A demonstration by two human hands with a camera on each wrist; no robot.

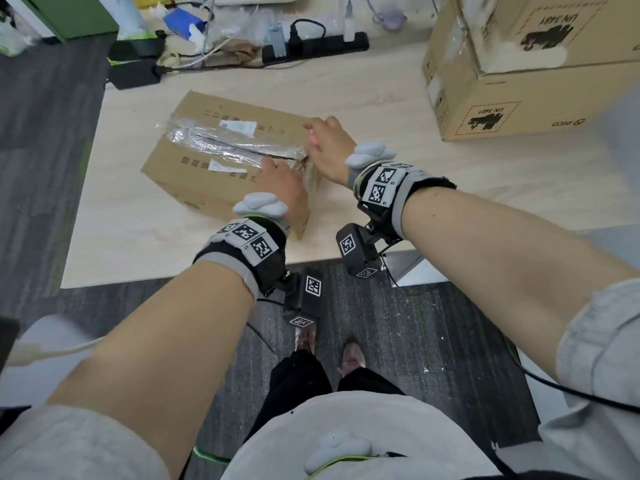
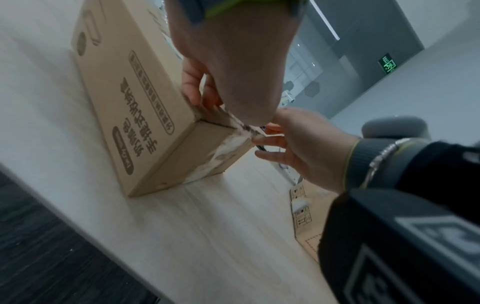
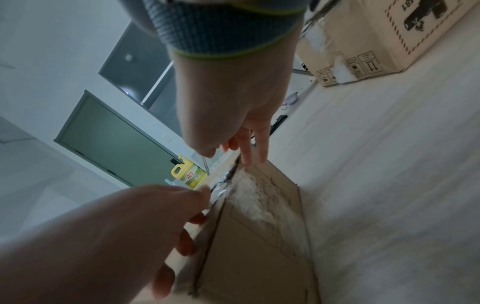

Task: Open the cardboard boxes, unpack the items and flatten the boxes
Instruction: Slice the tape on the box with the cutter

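Note:
A brown cardboard box [image 1: 194, 174] lies on the light wooden table [image 1: 381, 109], its top seam covered with crinkled clear tape [image 1: 221, 143]. At the box's right end the seam gapes a little. My left hand [image 1: 280, 178] grips the near flap at that end: the thumb sits at the seam and the fingers [image 3: 185, 246] curl over the flap's edge. My right hand [image 1: 327, 143] is just beyond it, with straight fingers [image 3: 246, 156] resting on the far flap beside the seam. The same box [image 2: 145, 115] fills the left wrist view; torn tape whitens its end face. The contents are hidden.
Two larger stacked cardboard boxes [image 1: 540, 81] stand at the table's back right. A black power strip [image 1: 315, 46], cables, black power adapters [image 1: 135, 72] and plastic wrap clutter the back edge. The table's front edge [image 1: 207, 273] is close to my legs.

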